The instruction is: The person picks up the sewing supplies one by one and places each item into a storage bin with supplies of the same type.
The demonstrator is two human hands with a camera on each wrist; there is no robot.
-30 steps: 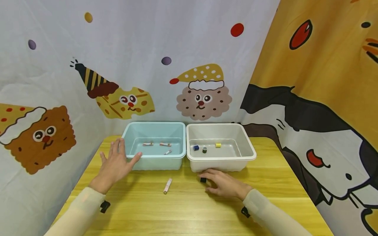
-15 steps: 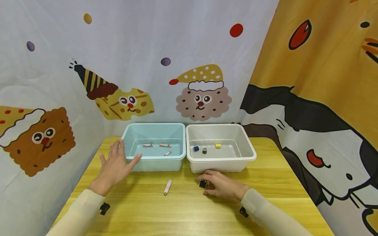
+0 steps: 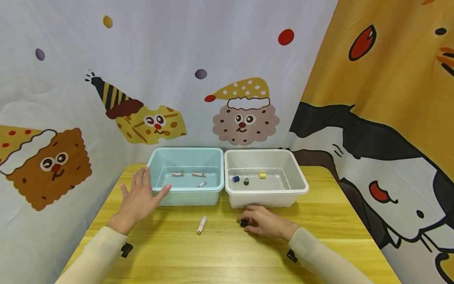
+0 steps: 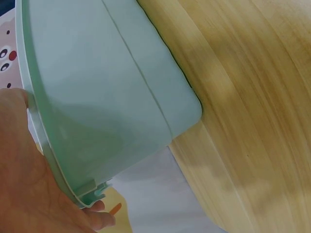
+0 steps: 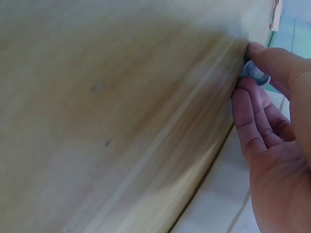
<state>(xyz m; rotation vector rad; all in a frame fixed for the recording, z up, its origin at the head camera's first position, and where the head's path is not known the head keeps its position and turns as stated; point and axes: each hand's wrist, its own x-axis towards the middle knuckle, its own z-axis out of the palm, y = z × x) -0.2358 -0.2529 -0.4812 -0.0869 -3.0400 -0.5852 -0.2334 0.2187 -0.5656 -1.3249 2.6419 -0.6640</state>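
Observation:
My right hand [image 3: 267, 223] is low over the table in front of the white bin. Thumb and fingers pinch a small black thread spool [image 3: 244, 223]; in the right wrist view the spool [image 5: 256, 74] shows a pale round end, close to the tabletop. My left hand [image 3: 136, 201] lies with spread, straight fingers on the near left corner of the light blue bin [image 3: 189, 197]. In the left wrist view its thumb and fingers touch the bin's rim [image 4: 46, 145]. A slim white-and-pink piece with a metal-looking end [image 3: 201, 225], possibly a nail clipper, lies between the hands.
Inside the blue bin are similar slim pieces, one of them at the left [image 3: 178, 174]. Against its right side stands the white bin [image 3: 266, 195], with a blue spool [image 3: 235, 179], a dark green spool [image 3: 246, 181] and a yellow spool [image 3: 262, 175]. A printed curtain [image 3: 170, 51] hangs behind.
The right hand's fingers have drawn together around the black spool, which has shifted slightly toward the table's front. The left hand stays on the blue bin.

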